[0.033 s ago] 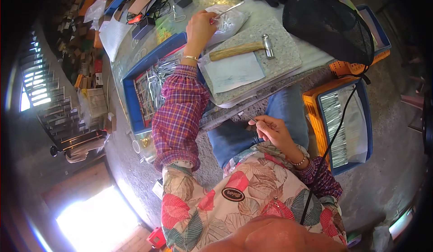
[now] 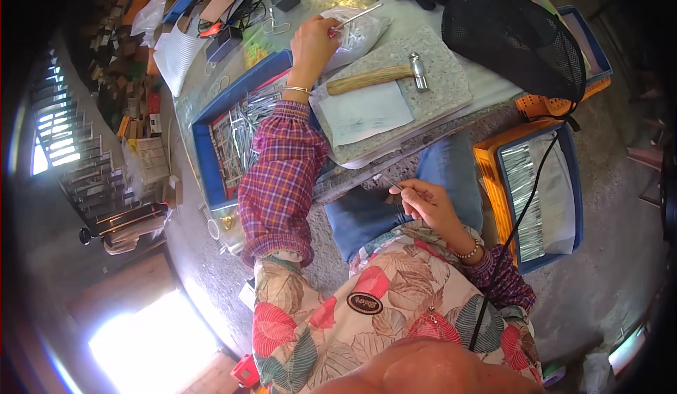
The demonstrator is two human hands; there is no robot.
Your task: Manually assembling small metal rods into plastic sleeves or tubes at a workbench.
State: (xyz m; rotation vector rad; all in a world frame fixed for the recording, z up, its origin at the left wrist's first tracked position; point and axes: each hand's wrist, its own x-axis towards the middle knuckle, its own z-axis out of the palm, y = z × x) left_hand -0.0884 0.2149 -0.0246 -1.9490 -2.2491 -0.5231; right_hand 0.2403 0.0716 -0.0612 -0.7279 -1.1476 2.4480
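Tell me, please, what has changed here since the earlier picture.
Very little: the thin tool in the right hand shows a brighter tip, perhaps turned slightly. Nothing was taken or let go. The left hand stays at the bag with its rod, and the hammer lies where it was.

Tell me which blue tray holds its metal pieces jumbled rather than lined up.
The blue tray on the table, left of the stone slab: its metal pieces crisscross. In the lower-right blue tray they lie side by side.
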